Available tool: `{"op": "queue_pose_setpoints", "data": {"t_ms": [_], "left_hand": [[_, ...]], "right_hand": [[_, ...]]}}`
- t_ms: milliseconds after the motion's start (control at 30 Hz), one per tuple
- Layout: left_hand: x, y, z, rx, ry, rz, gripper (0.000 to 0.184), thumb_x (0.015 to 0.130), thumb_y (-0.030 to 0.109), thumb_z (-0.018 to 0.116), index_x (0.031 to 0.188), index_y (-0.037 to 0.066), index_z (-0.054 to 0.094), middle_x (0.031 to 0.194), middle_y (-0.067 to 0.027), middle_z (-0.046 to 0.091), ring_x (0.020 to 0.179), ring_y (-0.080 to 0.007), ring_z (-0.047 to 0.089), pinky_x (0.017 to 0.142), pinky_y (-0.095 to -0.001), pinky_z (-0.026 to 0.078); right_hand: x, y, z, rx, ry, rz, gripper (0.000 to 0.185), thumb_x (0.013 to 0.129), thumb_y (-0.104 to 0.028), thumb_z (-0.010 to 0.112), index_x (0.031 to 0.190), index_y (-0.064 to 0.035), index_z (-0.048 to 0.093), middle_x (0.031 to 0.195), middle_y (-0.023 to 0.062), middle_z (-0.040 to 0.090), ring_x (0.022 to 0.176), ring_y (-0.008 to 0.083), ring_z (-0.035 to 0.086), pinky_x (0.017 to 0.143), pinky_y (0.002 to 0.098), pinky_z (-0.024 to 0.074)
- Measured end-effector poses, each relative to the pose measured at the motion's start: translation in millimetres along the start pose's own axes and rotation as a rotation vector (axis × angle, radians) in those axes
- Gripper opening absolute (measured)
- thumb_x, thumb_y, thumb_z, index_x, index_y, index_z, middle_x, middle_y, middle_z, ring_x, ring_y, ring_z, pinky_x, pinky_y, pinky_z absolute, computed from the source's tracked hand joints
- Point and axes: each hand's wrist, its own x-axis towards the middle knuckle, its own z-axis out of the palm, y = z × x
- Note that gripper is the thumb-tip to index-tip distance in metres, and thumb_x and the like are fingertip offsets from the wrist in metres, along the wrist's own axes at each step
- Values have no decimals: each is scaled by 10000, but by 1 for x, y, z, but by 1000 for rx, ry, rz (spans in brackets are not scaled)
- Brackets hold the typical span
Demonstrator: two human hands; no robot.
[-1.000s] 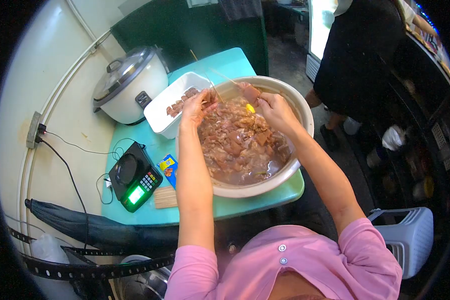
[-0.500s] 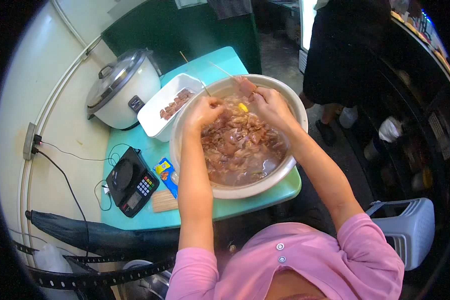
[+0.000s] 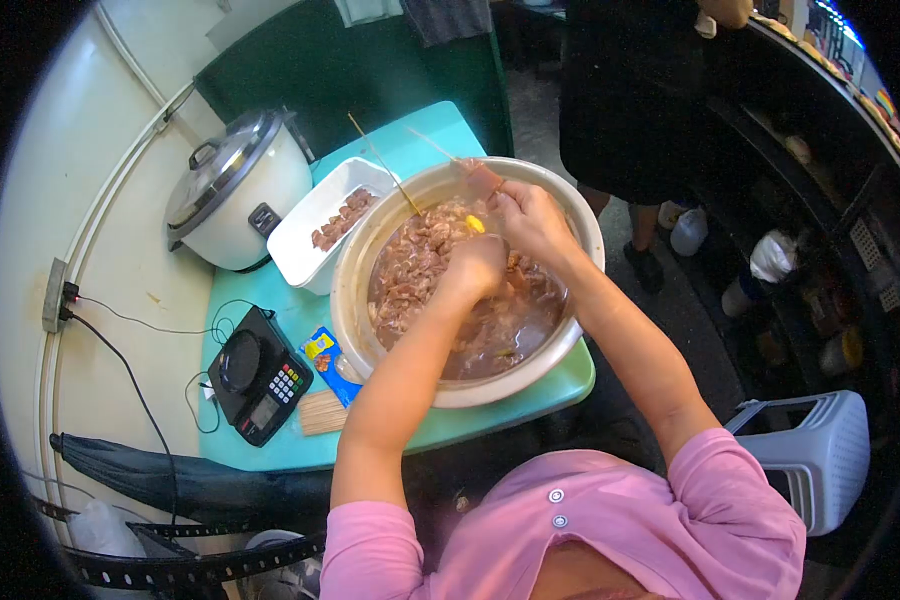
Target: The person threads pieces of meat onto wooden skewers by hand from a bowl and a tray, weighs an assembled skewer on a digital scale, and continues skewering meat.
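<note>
A large pale bowl [image 3: 345, 300] holds many pieces of raw meat [image 3: 420, 262] in cloudy liquid. My right hand [image 3: 535, 222] is closed on a skewer [image 3: 432, 143] threaded with meat, its bare end pointing up and left over the far rim. Lower and to the left, my left hand [image 3: 478, 265] is curled down at the meat; its fingertips and anything in them are hidden. A second thin stick [image 3: 383, 163] leans out of the bowl's far left side. Beside my right hand, a small yellow piece [image 3: 474, 224] lies on the meat.
On the turquoise table [image 3: 440, 125] a white tub [image 3: 295, 245] with meat pieces stands left of the bowl, next to a rice cooker [image 3: 240, 195]. Nearer are a black scale [image 3: 255, 375], a blue packet [image 3: 330, 360] and wooden sticks [image 3: 322, 412]. A person in dark clothing [image 3: 620, 100] stands beyond.
My left hand has moved right and down from the bowl's left side, leaving the stick there standing alone. My right hand keeps its grip on the skewer. The view has shifted slightly.
</note>
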Motion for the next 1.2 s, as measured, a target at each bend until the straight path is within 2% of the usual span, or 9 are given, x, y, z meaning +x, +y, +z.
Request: {"op": "queue_pose_setpoints", "data": {"t_ms": [300, 367, 500, 700, 733, 767, 1000, 1067, 1200], "left_hand": [[-8, -57, -21, -881, 54, 179, 182, 685, 129, 740, 813, 38, 648, 770, -55, 655, 712, -126, 600, 652, -279, 478], [-7, -74, -13, -1523, 123, 72, 116, 816, 107, 627, 898, 25, 623, 896, -72, 655, 786, -148, 610, 689, -277, 489], [-4, -99, -6, -1897, 117, 88, 268, 908, 59, 411, 1145, -32, 495, 1075, -160, 596, 999, -266, 588, 829, -364, 521], [-6, -109, -8, -2300, 175, 96, 344, 883, 3, 323, 1194, -118, 407, 1205, -265, 487, 1132, -372, 502, 910, -433, 493], [-5, -112, -9, -2382, 133, 88, 350, 883, -1, 337, 1205, -122, 400, 1212, -260, 486, 1137, -365, 502, 911, -429, 492], [-3, -114, -8, -2384, 138, 90, 350, 883, -1, 337, 1205, -122, 400, 1212, -260, 486, 1137, -365, 502, 911, -429, 492], [-1, -127, 5, -1977, 379, 60, 263, 888, 16, 460, 1139, -55, 488, 1115, -189, 574, 1058, -277, 572, 835, -370, 529], [1, -132, 7, -1815, 459, -54, 253, 893, 27, 470, 1136, -38, 502, 1064, -179, 604, 1018, -263, 597, 807, -353, 540], [-2, -139, 11, -1660, 645, -223, 202, 889, 64, 506, 1065, -24, 549, 953, -156, 642, 824, -240, 644, 738, -339, 560]], "right_hand": [[0, -1, -5, 44, 1, 15, 224, 836, -139, 459, 905, -5, 625, 787, 250, 608, 783, 398, 604, 692, 430, 456], [2, 0, -5, 39, -15, 35, 226, 834, -138, 458, 908, -7, 626, 787, 249, 609, 780, 393, 607, 692, 425, 457], [0, 2, -1, 57, 9, 11, 226, 824, -141, 468, 904, -10, 634, 778, 246, 611, 762, 373, 619, 689, 421, 460], [0, -1, -2, -2, -27, 22, 245, 822, -162, 474, 923, -9, 637, 788, 242, 615, 791, 371, 618, 717, 413, 458], [-1, -3, -3, -36, -45, 23, 228, 847, -149, 465, 887, 11, 624, 767, 181, 621, 756, 270, 601, 708, 366, 450], [-1, -4, -3, -70, -64, 24, 227, 872, -135, 456, 852, 31, 611, 746, 120, 627, 722, 170, 584, 700, 319, 443], [-3, -6, -3, -107, -102, -39, 222, 862, -136, 465, 829, 28, 612, 724, 149, 617, 690, 208, 586, 678, 327, 444], [-2, -1, -1, -58, -144, -32, 247, 830, -186, 479, 865, 21, 609, 774, 261, 588, 779, 418, 581, 697, 443, 435], [-16, -6, -4, -99, -151, -66, 226, 828, -173, 492, 836, 25, 600, 780, 267, 583, 778, 424, 577, 686, 447, 438]]}}
